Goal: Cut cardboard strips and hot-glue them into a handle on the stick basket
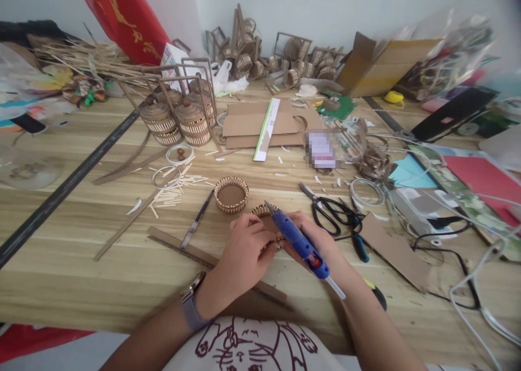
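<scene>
My left hand (248, 249), with a watch on its wrist, is closed with thumb and fingers pinched at the near rim of a small round stick-walled basket (260, 211). Part of that basket is hidden behind both hands. My right hand (315, 238) is closed around a blue hot glue gun (297, 239), its nozzle pointing up and left and a clear glue stick poking out of its back. The right fingertips also reach the basket's near rim. Just beyond my left hand sits a second round basket (231, 195), open at the top.
A craft knife (197, 219) and a brown strip (183, 247) lie to the left, near scattered short sticks (173, 192). Black scissors (325, 208) lie right. Lidded baskets with tall handles (193, 121) stand back left; cardboard sheets (244, 124) lie ahead. Cables (468, 284) trail at right.
</scene>
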`<state>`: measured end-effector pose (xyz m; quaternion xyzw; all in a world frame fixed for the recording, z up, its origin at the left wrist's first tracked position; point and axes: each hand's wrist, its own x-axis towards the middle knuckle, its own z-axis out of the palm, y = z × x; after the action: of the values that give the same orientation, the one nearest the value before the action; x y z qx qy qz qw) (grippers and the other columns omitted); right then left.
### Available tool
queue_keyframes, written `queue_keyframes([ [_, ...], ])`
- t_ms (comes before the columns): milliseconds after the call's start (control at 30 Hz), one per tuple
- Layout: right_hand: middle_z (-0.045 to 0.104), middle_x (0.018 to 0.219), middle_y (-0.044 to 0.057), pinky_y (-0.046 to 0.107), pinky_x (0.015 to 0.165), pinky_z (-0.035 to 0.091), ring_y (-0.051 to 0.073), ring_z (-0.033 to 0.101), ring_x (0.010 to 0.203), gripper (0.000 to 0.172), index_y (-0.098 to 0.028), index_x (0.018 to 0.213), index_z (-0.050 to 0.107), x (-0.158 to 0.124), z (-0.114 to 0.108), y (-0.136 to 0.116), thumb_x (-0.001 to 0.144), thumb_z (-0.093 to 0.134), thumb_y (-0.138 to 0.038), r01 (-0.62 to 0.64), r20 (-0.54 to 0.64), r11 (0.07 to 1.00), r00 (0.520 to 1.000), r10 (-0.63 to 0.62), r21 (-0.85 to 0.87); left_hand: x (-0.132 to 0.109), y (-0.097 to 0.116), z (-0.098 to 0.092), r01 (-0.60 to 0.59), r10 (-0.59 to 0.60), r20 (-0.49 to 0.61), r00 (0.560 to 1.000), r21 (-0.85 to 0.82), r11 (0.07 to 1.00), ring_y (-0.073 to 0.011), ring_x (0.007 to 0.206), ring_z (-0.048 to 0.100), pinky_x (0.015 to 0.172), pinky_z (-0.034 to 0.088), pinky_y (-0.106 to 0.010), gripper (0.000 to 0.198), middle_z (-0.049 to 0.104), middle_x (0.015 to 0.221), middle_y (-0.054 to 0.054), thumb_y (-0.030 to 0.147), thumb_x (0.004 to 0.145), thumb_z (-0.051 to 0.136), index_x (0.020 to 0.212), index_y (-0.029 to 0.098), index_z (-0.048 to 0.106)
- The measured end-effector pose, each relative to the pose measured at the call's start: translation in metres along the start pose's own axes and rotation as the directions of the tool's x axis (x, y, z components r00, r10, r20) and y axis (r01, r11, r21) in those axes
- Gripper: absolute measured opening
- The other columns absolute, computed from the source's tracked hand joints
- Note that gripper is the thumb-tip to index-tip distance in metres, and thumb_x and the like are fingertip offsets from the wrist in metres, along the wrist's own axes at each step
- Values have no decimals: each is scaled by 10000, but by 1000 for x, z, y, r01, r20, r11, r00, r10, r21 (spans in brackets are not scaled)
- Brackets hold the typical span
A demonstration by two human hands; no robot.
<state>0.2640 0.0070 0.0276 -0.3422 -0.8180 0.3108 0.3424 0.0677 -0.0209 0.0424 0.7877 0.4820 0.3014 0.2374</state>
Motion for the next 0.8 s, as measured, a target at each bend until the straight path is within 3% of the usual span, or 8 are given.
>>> queue_keyframes([
  [300,678,961,30,306,791,521,204,654,913,204,-260,892,571,1,1,0,759,657,-132,-17,-35,1000,999,17,1,-1,0,1,-18,20,-42,999,35,999,-291,1023,549,870,417,-479,176,753,910,-27,76,804,642,888,208,721],
  [800,691,945,30,317,810,527,208,656,924,113,-266,861,568,5,1,-8,832,610,-165,-43,-39,999,998,41,-33,-1,0,1,2,4,-94,996,59,998,-326,1087,506,907,399,-506,162,750,890,-10,101,776,652,850,229,718],
])
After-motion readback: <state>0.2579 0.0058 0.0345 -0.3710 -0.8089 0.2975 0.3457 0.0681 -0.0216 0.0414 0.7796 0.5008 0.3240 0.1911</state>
